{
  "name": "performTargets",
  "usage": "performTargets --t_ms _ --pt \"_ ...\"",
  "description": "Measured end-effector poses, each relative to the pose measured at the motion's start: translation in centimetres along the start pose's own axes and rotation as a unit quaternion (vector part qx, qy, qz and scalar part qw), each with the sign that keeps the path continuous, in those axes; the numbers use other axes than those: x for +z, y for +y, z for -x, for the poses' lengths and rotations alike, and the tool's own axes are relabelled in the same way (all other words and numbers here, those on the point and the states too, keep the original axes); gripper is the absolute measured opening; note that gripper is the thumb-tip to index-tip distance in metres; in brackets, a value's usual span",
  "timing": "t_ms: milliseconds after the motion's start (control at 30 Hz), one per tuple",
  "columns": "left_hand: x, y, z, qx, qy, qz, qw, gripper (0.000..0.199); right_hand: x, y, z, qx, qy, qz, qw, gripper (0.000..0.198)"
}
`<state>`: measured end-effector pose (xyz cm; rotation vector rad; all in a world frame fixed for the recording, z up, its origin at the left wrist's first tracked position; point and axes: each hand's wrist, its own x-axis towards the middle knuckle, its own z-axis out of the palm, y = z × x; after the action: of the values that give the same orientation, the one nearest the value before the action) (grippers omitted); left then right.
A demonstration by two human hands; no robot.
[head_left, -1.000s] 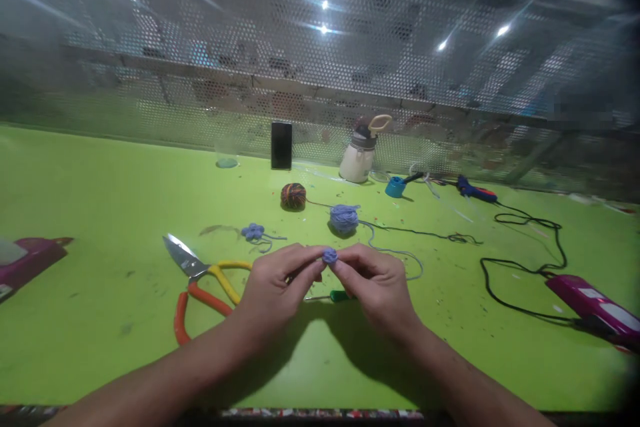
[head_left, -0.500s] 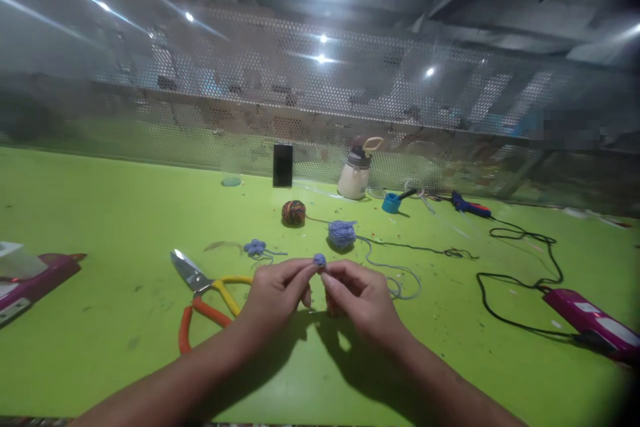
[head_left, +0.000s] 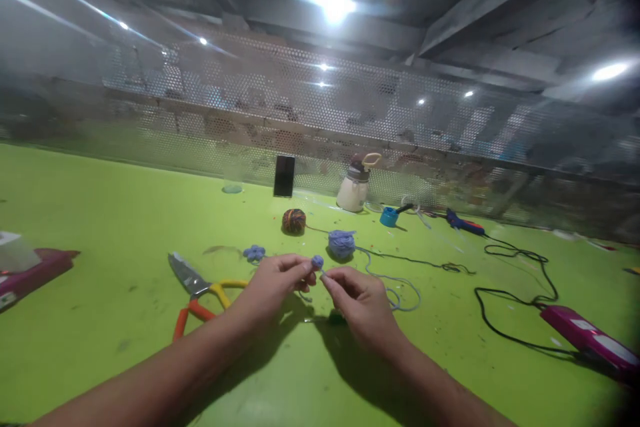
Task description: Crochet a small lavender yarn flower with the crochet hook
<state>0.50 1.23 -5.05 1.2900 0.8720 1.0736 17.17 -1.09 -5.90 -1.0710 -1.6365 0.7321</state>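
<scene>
Pinched between the thumb and forefinger of my left hand (head_left: 283, 280) is a small purple crochet piece (head_left: 317, 261). My right hand (head_left: 360, 297) is closed on a purple yarn strand (head_left: 324, 273) just beside that piece. Below the right fingers shows a thin tool with a dark green handle (head_left: 337, 317) and a metal shaft; whether the hand holds it I cannot tell. A purple yarn ball (head_left: 342, 244) lies beyond my hands, its loose strand curling to the right. A purple crochet flower (head_left: 255, 253) rests left of my fingers, near large scissors (head_left: 200, 288) with orange and yellow handles.
Farther back are a multicoloured yarn ball (head_left: 294, 221), a phone (head_left: 284, 176) standing upright, a bottle (head_left: 353, 190) and a blue tape roll (head_left: 389, 216). A blue glue gun (head_left: 464, 221) and corded magenta power strip (head_left: 590, 337) lie right. Another magenta strip (head_left: 45, 273) sits left.
My right hand has moved slightly away from the left, and a strand now shows between them. The green-handled tool has come into view under the right hand. The camera view has tilted up.
</scene>
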Motion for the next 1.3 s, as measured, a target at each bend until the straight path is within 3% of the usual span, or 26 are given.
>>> performTargets --t_ms 233,400,733,867,1100,1300 --pt "0.3 0.3 0.5 -0.039 -0.01 0.05 0.998 0.022 0.0 0.6 -0.3 -0.022 -0.018 0.028 0.999 0.021" --pt "0.4 0.2 0.4 -0.029 -0.024 0.028 0.999 0.022 0.0 1.2 -0.5 -0.011 -0.027 0.021 0.999 0.026" --pt "0.4 0.0 0.3 0.114 0.01 -0.141 0.983 0.017 -1.7 -0.4 -0.9 0.036 -0.031 -0.013 0.999 0.028" --pt "0.7 0.0 0.7 0.155 -0.003 -0.193 0.969 0.019 -1.7 -1.1 -1.1 0.079 -0.067 -0.054 0.993 0.032" --pt "0.8 -0.4 0.5 0.138 -0.031 -0.199 0.97 0.023 -1.0 -0.4 -0.8 0.077 -0.043 -0.086 0.992 0.033" --pt "-0.4 0.3 -0.2 0.116 -0.053 -0.178 0.976 0.027 -0.8 0.2 -0.9 0.043 -0.044 -0.034 0.998 0.027"
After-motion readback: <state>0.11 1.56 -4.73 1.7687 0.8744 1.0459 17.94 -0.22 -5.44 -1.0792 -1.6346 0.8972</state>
